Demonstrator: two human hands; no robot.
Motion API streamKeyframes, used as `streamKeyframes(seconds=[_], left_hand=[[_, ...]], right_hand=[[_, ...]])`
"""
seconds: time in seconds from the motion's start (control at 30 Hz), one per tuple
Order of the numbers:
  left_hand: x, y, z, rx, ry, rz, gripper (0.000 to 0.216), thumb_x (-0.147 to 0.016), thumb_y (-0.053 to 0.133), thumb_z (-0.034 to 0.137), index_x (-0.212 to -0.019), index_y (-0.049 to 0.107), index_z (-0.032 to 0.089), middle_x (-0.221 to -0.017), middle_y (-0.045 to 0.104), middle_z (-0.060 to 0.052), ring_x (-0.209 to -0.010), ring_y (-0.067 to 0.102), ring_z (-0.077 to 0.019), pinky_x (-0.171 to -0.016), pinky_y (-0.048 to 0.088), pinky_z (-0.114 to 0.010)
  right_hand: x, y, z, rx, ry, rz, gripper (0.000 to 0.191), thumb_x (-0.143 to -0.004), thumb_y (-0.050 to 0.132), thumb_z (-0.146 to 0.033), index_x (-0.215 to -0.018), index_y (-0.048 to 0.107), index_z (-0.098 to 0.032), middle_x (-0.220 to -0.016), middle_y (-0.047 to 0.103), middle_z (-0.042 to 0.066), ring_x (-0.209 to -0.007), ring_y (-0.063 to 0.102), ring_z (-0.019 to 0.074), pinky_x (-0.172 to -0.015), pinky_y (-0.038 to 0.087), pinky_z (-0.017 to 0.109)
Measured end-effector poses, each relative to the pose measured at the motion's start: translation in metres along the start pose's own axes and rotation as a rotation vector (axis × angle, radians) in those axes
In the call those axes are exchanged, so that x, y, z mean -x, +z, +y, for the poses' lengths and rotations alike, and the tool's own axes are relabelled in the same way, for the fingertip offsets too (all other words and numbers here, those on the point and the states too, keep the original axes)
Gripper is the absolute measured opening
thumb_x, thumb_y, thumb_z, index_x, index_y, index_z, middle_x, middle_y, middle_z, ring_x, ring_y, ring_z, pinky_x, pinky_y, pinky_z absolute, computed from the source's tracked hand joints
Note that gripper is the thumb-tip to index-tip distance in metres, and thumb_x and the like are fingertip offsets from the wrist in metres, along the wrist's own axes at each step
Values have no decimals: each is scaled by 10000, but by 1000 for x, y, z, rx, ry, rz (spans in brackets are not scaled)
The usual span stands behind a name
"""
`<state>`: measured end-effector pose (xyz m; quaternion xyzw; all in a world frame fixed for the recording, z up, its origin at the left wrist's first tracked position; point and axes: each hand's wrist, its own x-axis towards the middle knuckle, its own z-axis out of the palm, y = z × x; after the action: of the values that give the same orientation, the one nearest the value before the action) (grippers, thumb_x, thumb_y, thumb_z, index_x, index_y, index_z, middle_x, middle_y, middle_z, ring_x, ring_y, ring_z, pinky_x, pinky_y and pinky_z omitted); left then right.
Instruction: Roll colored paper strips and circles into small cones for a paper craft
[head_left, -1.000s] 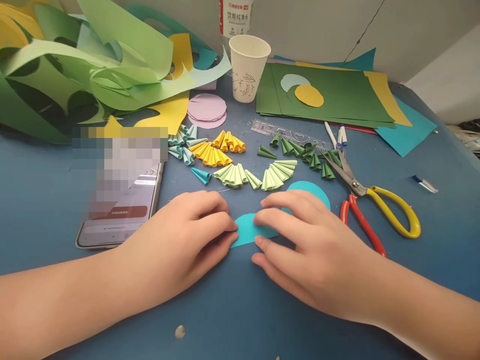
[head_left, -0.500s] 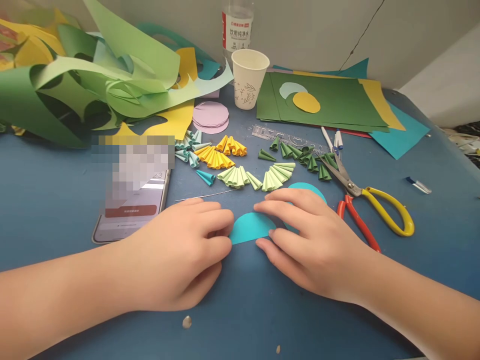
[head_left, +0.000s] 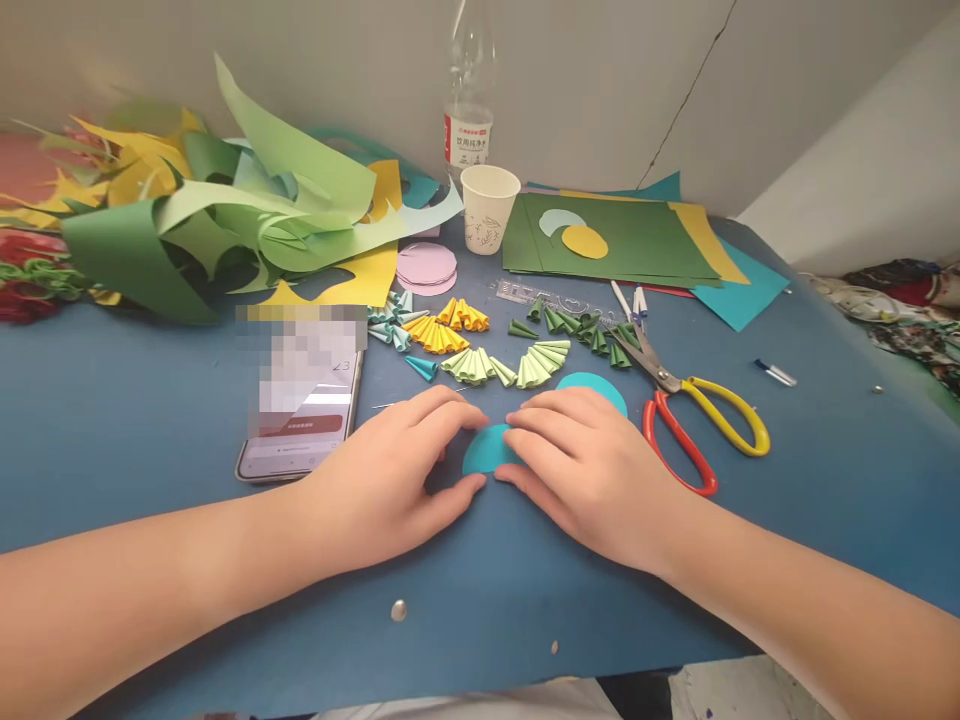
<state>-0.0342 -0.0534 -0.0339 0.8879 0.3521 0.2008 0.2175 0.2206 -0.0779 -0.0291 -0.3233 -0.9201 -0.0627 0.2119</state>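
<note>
A turquoise paper folded into a half-circle [head_left: 486, 450] lies on the blue table between my hands, its straight edge towards me. My right hand [head_left: 581, 460] grips its right part, fingers on top and thumb at the near edge. Around the left end, my left hand [head_left: 397, 470] is open, with thumb and fingers apart. More round turquoise paper [head_left: 600, 388] lies partly under my right hand. Just beyond sit small rolled paper cones: light green [head_left: 544, 363], yellow [head_left: 435, 333], dark green [head_left: 592, 328], pale blue [head_left: 390, 325] and one teal cone [head_left: 421, 368].
Scissors [head_left: 666, 380] with red and yellow handles lie to the right, a phone [head_left: 307, 420] to the left. Behind stand a paper cup [head_left: 487, 215] and a bottle [head_left: 469, 130]. Paper scraps [head_left: 300, 210] pile up back left; dark green sheets [head_left: 637, 240] lie back right.
My left hand has loosened from the folded paper and its fingers have spread. The right fingers have moved further over the paper. The camera view has shifted, showing the table's front edge.
</note>
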Motion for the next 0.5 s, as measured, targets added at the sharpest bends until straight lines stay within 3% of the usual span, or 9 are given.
streamKeyframes(seconds=[0.17,0.3,0.43,0.5], left_hand=[[1,-1,-1,-8,18,-5,306,-981,687,296,-1270,678,194,-1107,753,-69,-845,702,-169,-746,601,-299],[1,-2,-4,30,25,-13,252,-964,709,295,-1194,722,193,-1159,754,-91,-827,710,-158,-710,611,-287],[0,-4,-4,159,20,77,289,-951,789,401,-1160,769,202,-1339,755,-135,-811,715,-142,-760,642,-303],[0,-5,0,230,10,114,283,-940,819,425,-1108,784,200,-1246,792,-117,-892,734,-172,-816,643,-311]], right_hand=[[1,-1,-15,167,-79,23,186,-1061,604,-66,-1011,765,-143,-936,792,112,-965,700,268,-887,549,434],[-2,2,-9,-134,12,92,317,-1088,582,-105,-1397,638,-63,-944,795,102,-849,708,234,-774,581,387],[-13,1,-4,-455,94,124,128,-1090,613,-149,-1185,689,-190,-1020,813,69,-881,757,194,-790,609,326],[-21,0,-5,-568,222,170,150,-1086,588,-132,-1187,673,-205,-1054,808,61,-902,771,178,-792,620,302]])
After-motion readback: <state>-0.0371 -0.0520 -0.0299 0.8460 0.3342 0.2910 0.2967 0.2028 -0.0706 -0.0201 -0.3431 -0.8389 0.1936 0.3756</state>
